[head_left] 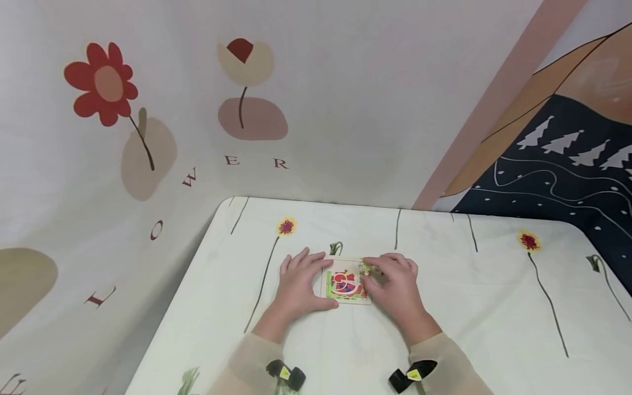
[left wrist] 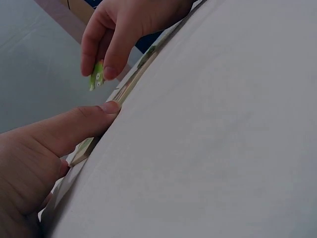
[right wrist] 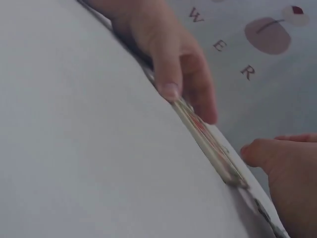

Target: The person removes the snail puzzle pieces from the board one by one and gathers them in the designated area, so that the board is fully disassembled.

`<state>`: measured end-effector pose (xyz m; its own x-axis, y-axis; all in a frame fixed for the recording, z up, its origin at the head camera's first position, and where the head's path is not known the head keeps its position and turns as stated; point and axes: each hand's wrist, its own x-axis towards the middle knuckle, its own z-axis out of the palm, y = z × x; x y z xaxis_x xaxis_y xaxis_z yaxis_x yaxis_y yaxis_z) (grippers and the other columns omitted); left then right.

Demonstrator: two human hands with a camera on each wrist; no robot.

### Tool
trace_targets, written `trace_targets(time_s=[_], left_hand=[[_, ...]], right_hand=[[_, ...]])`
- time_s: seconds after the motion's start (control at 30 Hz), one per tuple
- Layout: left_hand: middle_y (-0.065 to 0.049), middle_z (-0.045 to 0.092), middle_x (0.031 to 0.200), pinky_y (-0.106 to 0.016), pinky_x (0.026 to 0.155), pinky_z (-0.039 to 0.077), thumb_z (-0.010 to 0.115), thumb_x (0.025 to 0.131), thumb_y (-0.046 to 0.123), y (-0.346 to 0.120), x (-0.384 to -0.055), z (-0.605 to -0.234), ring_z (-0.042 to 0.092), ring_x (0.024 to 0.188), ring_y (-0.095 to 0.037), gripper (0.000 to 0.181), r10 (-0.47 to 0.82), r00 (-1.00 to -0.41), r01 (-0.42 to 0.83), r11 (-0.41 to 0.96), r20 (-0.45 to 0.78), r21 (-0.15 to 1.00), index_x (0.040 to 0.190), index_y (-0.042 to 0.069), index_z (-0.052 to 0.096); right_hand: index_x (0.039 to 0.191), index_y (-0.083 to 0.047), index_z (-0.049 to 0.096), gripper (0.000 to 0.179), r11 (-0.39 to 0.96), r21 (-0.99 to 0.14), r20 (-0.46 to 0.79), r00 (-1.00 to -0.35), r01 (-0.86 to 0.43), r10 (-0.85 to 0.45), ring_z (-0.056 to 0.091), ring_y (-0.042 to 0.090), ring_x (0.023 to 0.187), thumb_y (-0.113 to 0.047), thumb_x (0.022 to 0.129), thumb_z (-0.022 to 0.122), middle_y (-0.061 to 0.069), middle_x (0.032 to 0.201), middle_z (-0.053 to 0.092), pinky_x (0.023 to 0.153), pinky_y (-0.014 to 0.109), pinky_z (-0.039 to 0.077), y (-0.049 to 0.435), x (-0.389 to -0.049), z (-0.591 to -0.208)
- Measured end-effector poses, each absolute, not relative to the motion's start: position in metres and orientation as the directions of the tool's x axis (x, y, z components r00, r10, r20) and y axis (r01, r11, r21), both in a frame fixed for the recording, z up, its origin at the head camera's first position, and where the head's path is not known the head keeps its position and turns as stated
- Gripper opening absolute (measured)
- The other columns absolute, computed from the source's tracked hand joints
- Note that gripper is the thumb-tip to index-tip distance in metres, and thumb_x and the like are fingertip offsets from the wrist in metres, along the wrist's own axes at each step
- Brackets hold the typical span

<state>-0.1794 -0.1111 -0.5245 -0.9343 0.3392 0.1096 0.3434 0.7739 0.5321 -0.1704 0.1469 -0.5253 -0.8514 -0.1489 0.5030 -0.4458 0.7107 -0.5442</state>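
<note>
A small puzzle board (head_left: 344, 294) with a pale frame and a red, green and blue picture lies flat on the table. My left hand (head_left: 300, 282) holds its left side, thumb at the near edge and index finger at the far left corner. In the left wrist view, the thumb presses along the side of the board (left wrist: 85, 150). Over the board's right side, my right hand (head_left: 396, 280) pinches a small green puzzle piece (left wrist: 97, 75) with printed eyes between thumb and fingers. That piece is raised above the board in the left wrist view.
A white cloth (head_left: 474, 307) printed with thin-stemmed flowers covers the table. Behind it hangs a pale curtain (head_left: 345, 109) with flower prints and letters. A dark panel with white trees (head_left: 568, 164) stands at the right. Both wrists carry black straps.
</note>
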Motion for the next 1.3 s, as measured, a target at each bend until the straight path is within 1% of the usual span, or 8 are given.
trace_targets(time_s=[0.1, 0.27, 0.53, 0.73, 0.93, 1.17, 1.23, 1.3], left_hand=[[0.001, 0.050, 0.162, -0.066, 0.125, 0.009, 0.100, 0.066, 0.054, -0.111, -0.179, -0.523, 0.027, 0.158, -0.035, 0.094, 0.335, -0.936, 0.339, 0.773, 0.108, 0.537, 0.148, 0.024, 0.065], [0.000, 0.050, 0.162, -0.066, 0.125, 0.009, 0.100, 0.066, 0.053, -0.111, -0.178, -0.523, 0.027, 0.158, -0.036, 0.094, 0.336, -0.935, 0.340, 0.768, 0.110, 0.542, 0.148, 0.024, 0.064], [-0.001, 0.051, 0.161, -0.067, 0.124, 0.009, 0.100, 0.067, 0.052, -0.111, -0.177, -0.522, 0.027, 0.158, -0.036, 0.092, 0.333, -0.938, 0.332, 0.767, 0.102, 0.549, 0.148, 0.023, 0.065], [0.000, 0.050, 0.162, -0.066, 0.125, 0.008, 0.099, 0.068, 0.052, -0.111, -0.177, -0.521, 0.027, 0.158, -0.035, 0.092, 0.334, -0.938, 0.331, 0.769, 0.097, 0.547, 0.148, 0.024, 0.064], [0.000, 0.050, 0.162, -0.066, 0.125, 0.007, 0.099, 0.067, 0.052, -0.111, -0.177, -0.521, 0.027, 0.158, -0.035, 0.092, 0.332, -0.938, 0.330, 0.767, 0.101, 0.550, 0.147, 0.023, 0.065], [0.000, 0.051, 0.162, -0.067, 0.125, 0.008, 0.099, 0.068, 0.052, -0.111, -0.176, -0.522, 0.027, 0.158, -0.036, 0.091, 0.337, -0.935, 0.339, 0.762, 0.110, 0.552, 0.147, 0.023, 0.065], [0.000, 0.050, 0.162, -0.067, 0.125, 0.008, 0.099, 0.068, 0.053, -0.111, -0.177, -0.522, 0.027, 0.158, -0.036, 0.091, 0.339, -0.934, 0.342, 0.762, 0.112, 0.549, 0.147, 0.023, 0.065], [0.000, 0.050, 0.162, -0.066, 0.125, 0.008, 0.099, 0.068, 0.053, -0.111, -0.178, -0.523, 0.027, 0.158, -0.035, 0.091, 0.339, -0.934, 0.343, 0.767, 0.111, 0.543, 0.147, 0.023, 0.065]], right_hand=[[0.116, -0.017, 0.081, 0.037, 0.698, -0.565, 0.517, -0.848, -0.440, -0.116, 0.059, 0.025, 0.115, -0.015, 0.082, 0.093, -0.005, 0.100, 0.079, 0.109, 0.061, 0.026, 0.161, -0.170, -0.527], [0.117, -0.016, 0.081, 0.037, 0.709, -0.588, 0.502, -0.863, -0.388, -0.056, 0.058, 0.026, 0.116, -0.013, 0.082, 0.093, -0.002, 0.102, 0.079, 0.108, 0.062, 0.026, 0.182, -0.167, -0.529], [0.114, -0.010, 0.081, 0.039, 0.718, -0.578, 0.540, -0.842, -0.386, -0.018, 0.060, 0.033, 0.114, -0.003, 0.078, 0.093, 0.006, 0.101, 0.080, 0.103, 0.064, 0.031, 0.211, -0.162, -0.531], [0.113, -0.008, 0.081, 0.040, 0.713, -0.600, 0.538, -0.843, -0.363, 0.023, 0.059, 0.033, 0.114, 0.002, 0.076, 0.093, 0.008, 0.099, 0.079, 0.100, 0.066, 0.034, 0.228, -0.158, -0.532], [0.113, -0.009, 0.081, 0.037, 0.728, -0.606, 0.502, -0.864, -0.320, 0.039, 0.058, 0.034, 0.114, -0.002, 0.079, 0.092, 0.010, 0.101, 0.079, 0.099, 0.067, 0.036, 0.236, -0.154, -0.530], [0.112, -0.007, 0.081, 0.030, 0.723, -0.648, 0.433, -0.897, -0.240, 0.090, 0.060, 0.031, 0.114, -0.001, 0.083, 0.088, 0.011, 0.106, 0.078, 0.095, 0.055, 0.046, 0.240, -0.151, -0.530], [0.112, -0.008, 0.081, 0.029, 0.721, -0.653, 0.423, -0.901, -0.232, 0.094, 0.060, 0.031, 0.114, -0.002, 0.084, 0.086, 0.011, 0.107, 0.078, 0.098, 0.057, 0.045, 0.240, -0.152, -0.531], [0.112, -0.008, 0.081, 0.028, 0.718, -0.657, 0.415, -0.905, -0.228, 0.092, 0.060, 0.032, 0.114, -0.003, 0.085, 0.085, 0.011, 0.108, 0.078, 0.102, 0.060, 0.041, 0.239, -0.152, -0.531]])
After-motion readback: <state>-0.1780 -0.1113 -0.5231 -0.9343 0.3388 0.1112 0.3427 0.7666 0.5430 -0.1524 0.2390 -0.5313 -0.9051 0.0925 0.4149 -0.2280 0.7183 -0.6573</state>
